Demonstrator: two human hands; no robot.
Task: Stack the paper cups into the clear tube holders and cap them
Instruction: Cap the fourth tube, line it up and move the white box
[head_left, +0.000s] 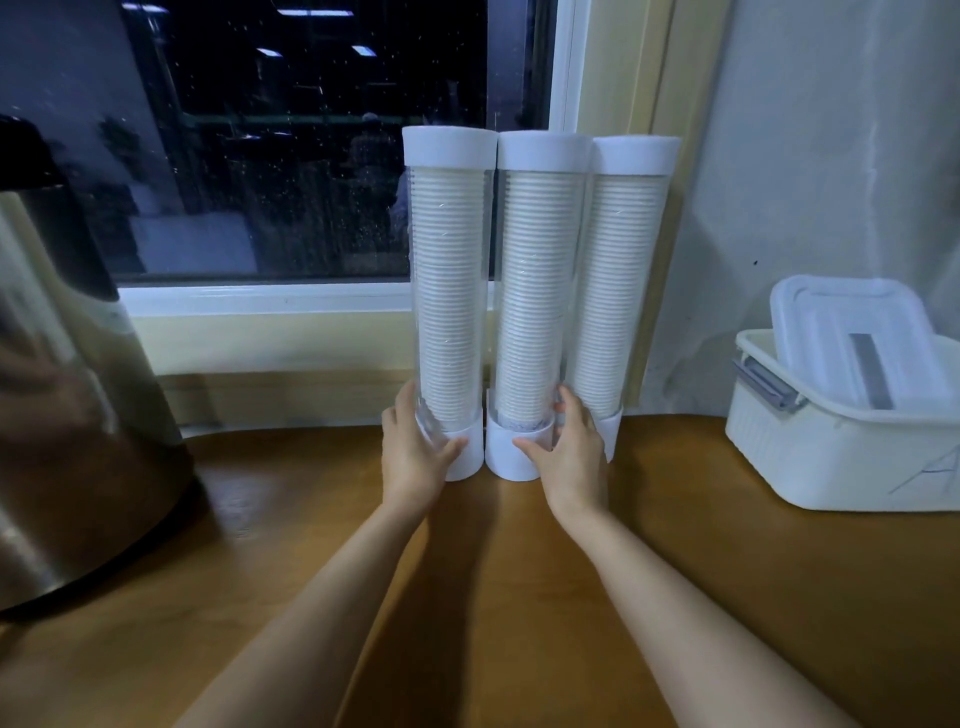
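At frame centre, three capped tubes (623, 286) full of cups (537, 322) are stood side by side on the tabletop (701, 545). The left tube (449, 286) is gripped at its base by the left hand (415, 452), the middle tube (540, 249) by the right hand (569, 460), seemingly to align them.

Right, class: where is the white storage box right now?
In the head view, the white storage box sits on the wooden counter at the far right, right of the rightmost capped tube.
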